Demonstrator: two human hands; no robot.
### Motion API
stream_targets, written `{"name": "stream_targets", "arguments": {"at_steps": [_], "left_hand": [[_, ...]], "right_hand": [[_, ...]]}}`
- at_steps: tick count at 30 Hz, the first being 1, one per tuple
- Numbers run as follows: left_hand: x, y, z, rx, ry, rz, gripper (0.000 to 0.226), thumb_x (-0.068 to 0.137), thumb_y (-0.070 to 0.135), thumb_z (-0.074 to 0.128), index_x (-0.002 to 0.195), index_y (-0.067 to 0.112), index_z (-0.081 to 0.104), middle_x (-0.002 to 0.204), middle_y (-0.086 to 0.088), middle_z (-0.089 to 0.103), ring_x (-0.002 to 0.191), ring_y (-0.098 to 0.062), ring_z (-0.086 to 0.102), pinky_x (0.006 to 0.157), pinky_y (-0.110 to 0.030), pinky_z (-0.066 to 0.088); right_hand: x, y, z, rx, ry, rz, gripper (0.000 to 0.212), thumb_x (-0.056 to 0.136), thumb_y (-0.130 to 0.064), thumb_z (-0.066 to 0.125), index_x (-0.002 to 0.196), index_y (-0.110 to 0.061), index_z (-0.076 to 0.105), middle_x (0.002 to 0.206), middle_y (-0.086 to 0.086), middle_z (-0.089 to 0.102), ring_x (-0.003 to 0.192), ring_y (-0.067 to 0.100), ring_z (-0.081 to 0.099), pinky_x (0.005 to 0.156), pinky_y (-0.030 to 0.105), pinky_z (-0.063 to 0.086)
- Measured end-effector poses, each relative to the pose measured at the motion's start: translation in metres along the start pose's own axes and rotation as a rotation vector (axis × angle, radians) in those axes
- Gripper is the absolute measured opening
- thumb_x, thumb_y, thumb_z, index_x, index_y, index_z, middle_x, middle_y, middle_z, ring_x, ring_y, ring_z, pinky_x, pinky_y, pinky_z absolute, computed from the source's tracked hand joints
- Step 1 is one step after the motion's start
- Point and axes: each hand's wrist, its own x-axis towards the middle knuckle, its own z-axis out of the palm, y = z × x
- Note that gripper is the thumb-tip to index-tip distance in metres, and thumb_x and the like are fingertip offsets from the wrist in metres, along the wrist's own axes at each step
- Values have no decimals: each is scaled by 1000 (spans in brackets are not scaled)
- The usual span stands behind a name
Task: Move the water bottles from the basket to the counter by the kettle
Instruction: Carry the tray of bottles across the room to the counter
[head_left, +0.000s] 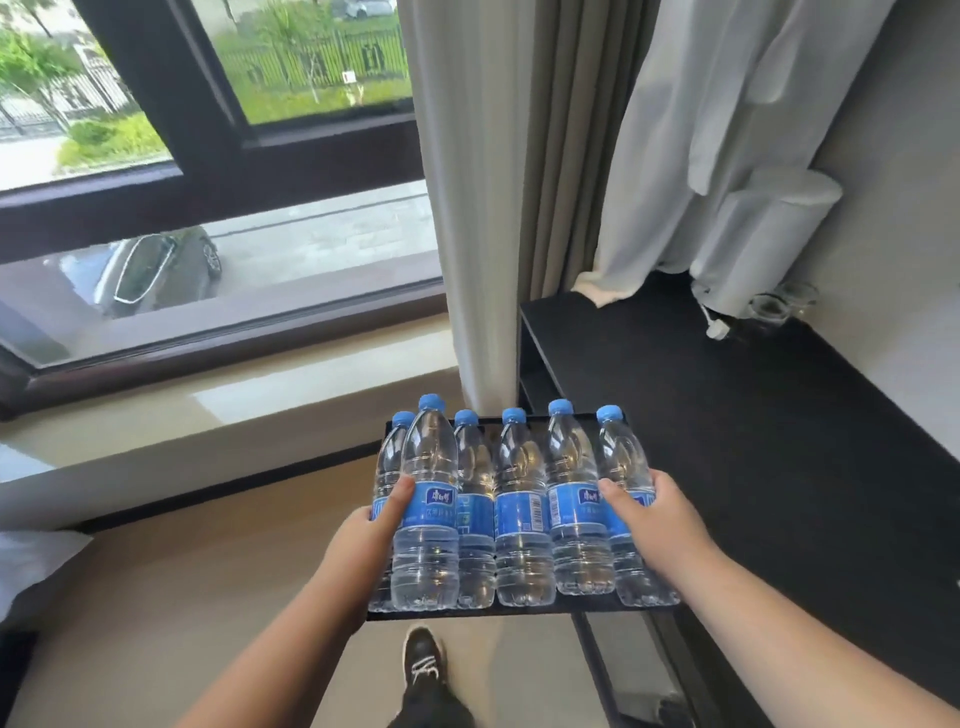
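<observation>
Several clear water bottles (522, 519) with blue caps and blue labels stand upright in a row in a shallow black basket (467, 614). I carry the basket in the air, just left of the black counter (753, 441). My left hand (371, 530) grips the basket's left end, thumb pressed on the tallest bottle (428, 509). Gripping the right end is my right hand (652, 519), its thumb across the outer bottles. The kettle (763, 244) stands at the counter's far right corner, wrapped in a white cover.
A white plug and cord (716, 327) and glass cups (774, 306) lie by the kettle. Grey curtains (498, 197) hang between the window and the counter. A pale window sill (208, 415) runs on the left. My shoe (423, 660) is below the basket.
</observation>
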Motion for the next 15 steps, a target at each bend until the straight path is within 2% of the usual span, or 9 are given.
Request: {"name": "stream_targets", "arguments": {"at_steps": [2,4,9,13,15], "left_hand": [[22,14,10,21,-48,3,82,67,84,61,100,11,80,91,-8,84,80,-25,82,66,-31,62],[45,28,18,44,-100,2,81,68,84,62,99,12,81,91,-8,84,79,-24,82,60,-27,61],[108,67,40,126,-233,18,85,64,90,67,104,16,81,98,-7,84,88,-26,82,79,-37,60],[164,103,61,200,-354,41,91,57,95,70,108,19,78,99,-5,84,89,-26,82,79,-40,62],[187,121,72,218,-433,25,95,54,93,74,112,18,75,102,-7,84,91,-29,82,76,-40,64]], "right_hand": [[11,3,-5,15,33,29,44,87,-58,73,116,-28,57,101,-8,73,89,14,73,73,39,59],[22,3,-9,23,82,51,42,87,-58,72,114,-29,58,99,-9,73,87,12,71,66,33,55],[50,-4,-19,92,190,110,37,88,-58,72,110,-31,59,98,-10,73,86,11,72,64,31,54],[67,-8,-19,169,303,187,40,90,-55,71,117,-30,57,103,-10,71,81,6,72,59,24,55],[72,-8,-17,196,374,234,47,90,-56,71,124,-28,56,106,-11,70,89,8,69,69,29,55]]}}
